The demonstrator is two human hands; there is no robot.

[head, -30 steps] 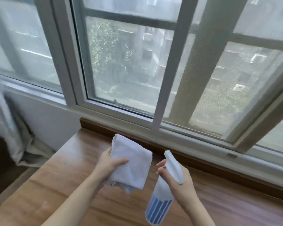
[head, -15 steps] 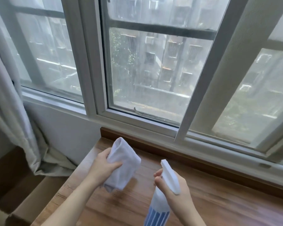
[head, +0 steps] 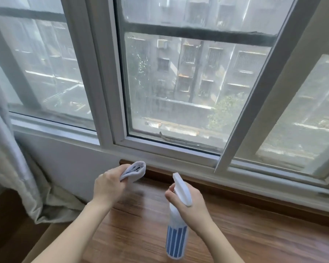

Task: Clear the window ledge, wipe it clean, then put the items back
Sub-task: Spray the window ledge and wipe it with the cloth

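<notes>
Head view: left hand [head: 108, 184] clenched round a folded white cloth [head: 134, 170], held edge-on so the doubled layers show as a rounded loop poking out at one o'clock from the knuckles. Right hand [head: 190, 204] wrapped round the neck of a white plastic spray bottle [head: 177, 232] with blue vertical stripes, nozzle aimed toward eleven o'clock, body hanging toward six. Beneath both, brown wood-grain window ledge [head: 254, 234]. At twelve o'clock, white-framed sliding window [head: 160, 149] with hazy glass. At nine o'clock, pale grey curtain [head: 10, 158] pooling downward.
</notes>
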